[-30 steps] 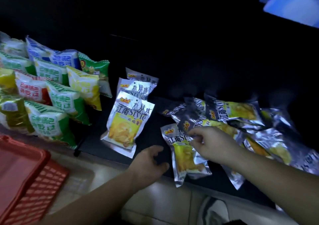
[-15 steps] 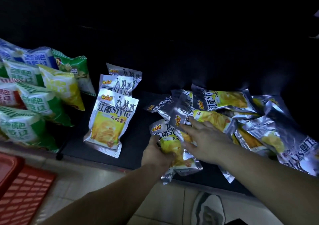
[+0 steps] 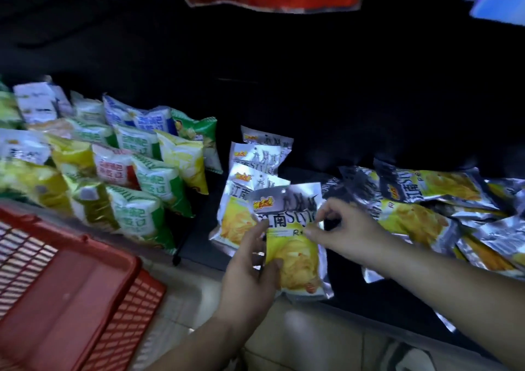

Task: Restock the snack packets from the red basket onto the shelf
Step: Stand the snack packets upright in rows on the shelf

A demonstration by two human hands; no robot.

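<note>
A crisp packet [image 3: 295,254] is being held at a dark shelf [image 3: 199,242].
A red basket [image 3: 65,294] is being shown lower left, beside green snack bags [image 3: 136,217]. The packet is being gripped by the left hand [image 3: 250,277] and pinched by the right hand [image 3: 349,234], before a standing row of matching packets [image 3: 257,160]; others [image 3: 420,220] are heaped right.
</note>
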